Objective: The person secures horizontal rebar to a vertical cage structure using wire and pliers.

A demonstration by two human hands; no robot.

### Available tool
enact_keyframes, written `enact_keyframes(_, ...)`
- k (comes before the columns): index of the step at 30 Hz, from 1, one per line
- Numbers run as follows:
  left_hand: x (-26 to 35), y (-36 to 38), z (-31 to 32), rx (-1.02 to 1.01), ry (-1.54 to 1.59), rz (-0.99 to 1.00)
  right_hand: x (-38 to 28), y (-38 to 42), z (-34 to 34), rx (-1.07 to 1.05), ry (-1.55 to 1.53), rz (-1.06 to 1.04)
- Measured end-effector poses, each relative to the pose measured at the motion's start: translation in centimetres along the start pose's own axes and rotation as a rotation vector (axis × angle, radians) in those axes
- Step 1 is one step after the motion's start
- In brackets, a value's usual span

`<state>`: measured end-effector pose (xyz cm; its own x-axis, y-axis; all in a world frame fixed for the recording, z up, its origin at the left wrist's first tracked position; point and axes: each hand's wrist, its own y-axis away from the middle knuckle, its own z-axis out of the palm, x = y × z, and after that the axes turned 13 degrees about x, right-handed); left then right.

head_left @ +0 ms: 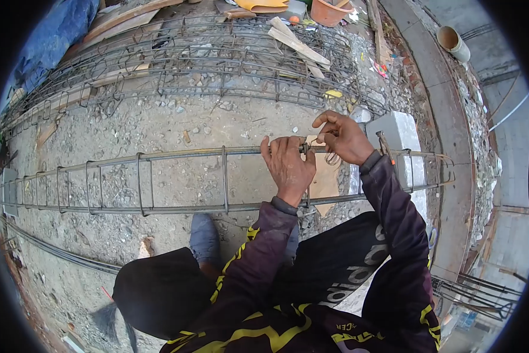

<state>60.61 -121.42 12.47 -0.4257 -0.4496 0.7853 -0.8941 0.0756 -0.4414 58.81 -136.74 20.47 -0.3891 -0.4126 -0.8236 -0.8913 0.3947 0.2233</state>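
Note:
A long rebar cage [182,156] of steel bars and square stirrups lies across in front of me. My left hand [291,167] grips its far bar from above, fingers curled over it where a stirrup [304,150] crosses. Just to the right, my right hand [344,138] is closed in a pinch on thin binding wire [332,157], whose small loops hang below the fingers. The wire's end reaches toward the crossing beside my left fingertips. A metal tool [385,146] stands against the cage by my right sleeve.
Pale blocks [395,132] support the cage's right end, and a grey block [9,191] its left. More rebar cages [217,73] with wooden planks [299,44] lie beyond. Long loose bars [64,244] run at the near left. An orange bucket [330,13] stands at the back.

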Motion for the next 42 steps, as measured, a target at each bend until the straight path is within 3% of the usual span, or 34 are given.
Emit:
enact_keyframes(5, -0.2, 0.0, 0.2, 0.025, 0.042, -0.040, -0.4, -0.2, -0.5, 0.101, 0.726, -0.343)
enact_keyframes(9, -0.3, -0.5, 0.0, 0.026, 0.060, -0.049, -2.9, 1.2, 1.2, 0.158, 0.793, -0.482)
enact_keyframes(21, -0.7, -0.7, 0.0, 0.049, 0.099, -0.085, -3.4, -3.5, 2.2, -0.109, 0.704, -0.656)
enact_keyframes(25, -0.2, -0.9, -0.3, 0.009, 0.143, -0.216, -3.8, -4.0, 2.9, -0.087, 0.543, -0.198)
enact_keyframes(28, -0.2, -0.9, -0.3, -0.007, 0.158, -0.211, -3.1, -4.6, 2.9, -0.056, 0.634, -0.119)
enact_keyframes(32, -0.3, -0.9, -0.1, 0.047, 0.189, -0.179, -2.0, -4.7, 1.6, -0.099, 0.981, -0.059)
enact_keyframes(36, -0.3, -0.8, 0.0, 0.036, 0.188, -0.164, -4.3, -4.8, 1.7, -0.403, 1.024, 0.076)
enact_keyframes(37, -0.4, -0.8, 0.0, 0.034, 0.196, -0.160, -5.3, -5.0, 2.0, -0.490, 0.928, 0.244)
enact_keyframes(42, -0.5, -0.7, 0.0, 0.013, 0.190, -0.129, -5.8, -6.5, -0.1, -0.421, 0.543, 0.347)
